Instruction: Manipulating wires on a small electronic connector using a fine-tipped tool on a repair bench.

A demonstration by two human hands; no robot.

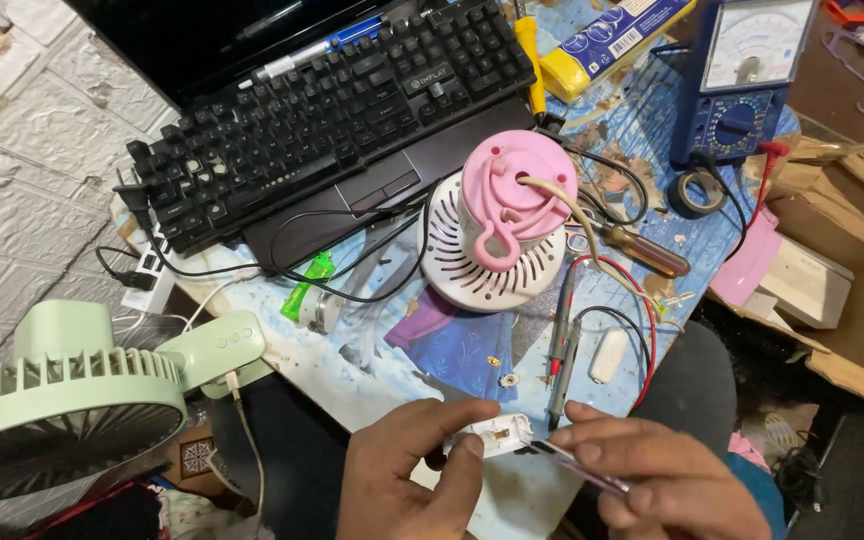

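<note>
A small white plastic part (494, 436) is pinched between the thumb and fingers of the left hand (407, 470), low in the view and in front of the pink and white round appliance (500, 222), which is taken here as the landmark. Far to the left of the appliance, a pale green fan (72, 400) is seen beyond the table edge. Behind and to the left of the appliance, a black keyboard (322, 110) is laid over a laptop. A green translucent piece (307, 285) is placed just left of the appliance. To the right of the white part, a thin tool (582, 468) is gripped by the right hand (667, 480), with its tip brought against the part. Right of the appliance, a brown-handled screwdriver (642, 250) is laid, with a roll of black tape (697, 193) further right. Behind and to the right of the appliance, a blue analogue multimeter (742, 80) is stood.
</note>
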